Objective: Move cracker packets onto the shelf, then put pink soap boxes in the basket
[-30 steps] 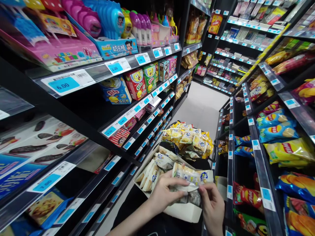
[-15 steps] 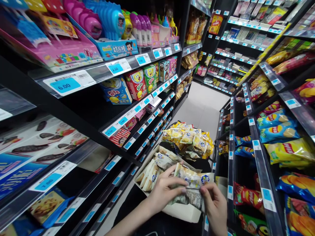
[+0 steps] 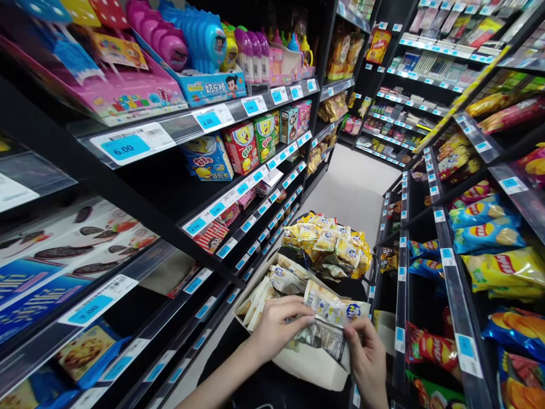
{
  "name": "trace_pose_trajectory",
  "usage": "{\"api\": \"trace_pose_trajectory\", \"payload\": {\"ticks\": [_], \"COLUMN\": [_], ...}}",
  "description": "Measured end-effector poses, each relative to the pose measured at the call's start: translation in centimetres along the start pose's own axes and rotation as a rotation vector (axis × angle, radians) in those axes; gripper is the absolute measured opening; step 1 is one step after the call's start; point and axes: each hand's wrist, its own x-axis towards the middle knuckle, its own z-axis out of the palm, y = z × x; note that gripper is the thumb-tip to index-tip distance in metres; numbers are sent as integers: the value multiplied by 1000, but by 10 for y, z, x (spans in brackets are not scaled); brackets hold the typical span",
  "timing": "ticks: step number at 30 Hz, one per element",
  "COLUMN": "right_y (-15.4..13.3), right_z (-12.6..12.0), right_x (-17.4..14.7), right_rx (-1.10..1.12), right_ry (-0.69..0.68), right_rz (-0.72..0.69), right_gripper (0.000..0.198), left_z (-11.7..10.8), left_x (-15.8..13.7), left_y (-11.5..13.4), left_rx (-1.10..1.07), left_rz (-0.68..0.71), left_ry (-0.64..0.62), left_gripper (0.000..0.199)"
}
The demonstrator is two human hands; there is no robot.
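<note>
Both my hands hold a small clear-and-white snack packet (image 3: 330, 321) with a blue logo, above the near part of an open white box (image 3: 315, 366). The fingers of my left hand (image 3: 279, 326) pinch its left side. My right hand (image 3: 364, 346) grips the right end between thumb and fingers. Inside the box, to the left, several similar snack packets (image 3: 283, 278) stand in a row. Just beyond the box lies a heap of yellow snack packets (image 3: 327, 241) on something black.
Shelves line both sides of a narrow aisle (image 3: 353, 176). On the left are candy toys (image 3: 213, 45), small boxed snacks (image 3: 242, 147) and biscuit boxes (image 3: 63, 261). Chip bags (image 3: 498, 267) fill the right racks, close to my right hand.
My left hand has shifted slightly left along the packet, and the packet's printed face shows more. My right hand still holds its right end. The camera view has moved slightly.
</note>
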Motion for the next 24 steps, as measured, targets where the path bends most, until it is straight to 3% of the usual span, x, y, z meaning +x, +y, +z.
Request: {"api": "trace_pose_trajectory", "payload": {"ticks": [2,5,10,14,17,21,24], "right_y": [1,2,10,15,14,7,5], "right_z": [-3,-7,-9,-7,-4,-2,-2], "right_x": [1,3,3,2,2,5,8], "right_rx": [-45,-44,62,159,208,235,245], "right_ry": [-27,-24,31,-11,-35,-41,-64], "right_rz": [-19,27,139,205,234,228,186], "right_gripper": [32,33,34,38,40,40,42], "left_z": [-2,1,7,0,-6,-11,-14], "left_x": [3,3,-2,-2,-2,-2,0], "left_y": [4,4,-7,-2,12,25,24], "left_rx": [25,-28,-405,-593,-600,-484,-295], "left_rz": [0,-116,-303,-367,-395,-406,-258], "left_ry": [-65,-88,-94,-225,-285,-259,-190], "left_gripper": [18,20,40,42,42,44,30]}}
